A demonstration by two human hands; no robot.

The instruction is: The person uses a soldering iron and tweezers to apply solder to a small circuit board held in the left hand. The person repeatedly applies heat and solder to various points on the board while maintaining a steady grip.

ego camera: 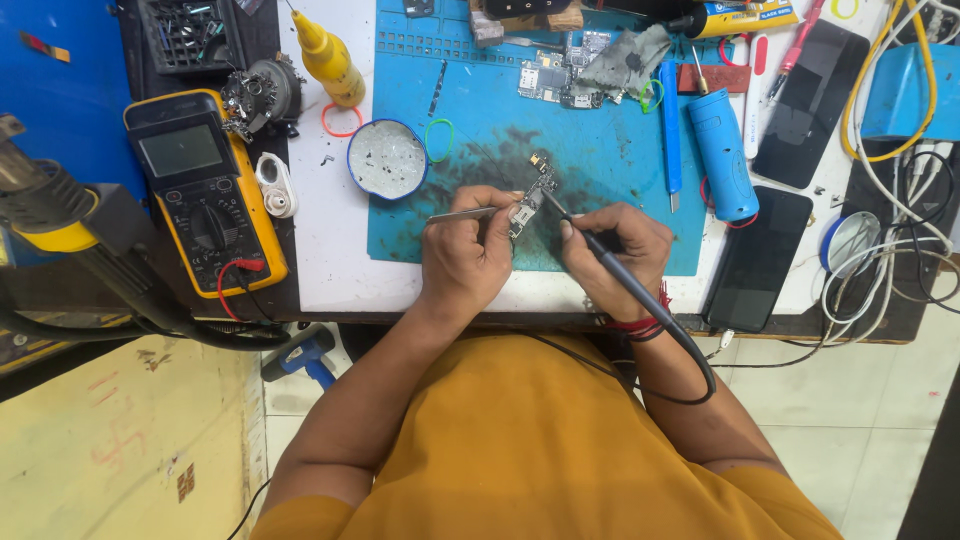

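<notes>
Where hands (540, 250) meet, circuit board (532, 195) half-hidden.

Off to my left sat the yellow multimeter (205, 190), its small grey rectangular screen (181, 150) blank and tilted with the case. To my right a dark phone (757, 257) lay face up by the mat's edge, its tall black glass unlit (only glare on it). Farther back another black slab of a phone (810, 102) rested at a slant. A yellow tube with a printed label (742, 16) lay along the bench's far edge.
</notes>
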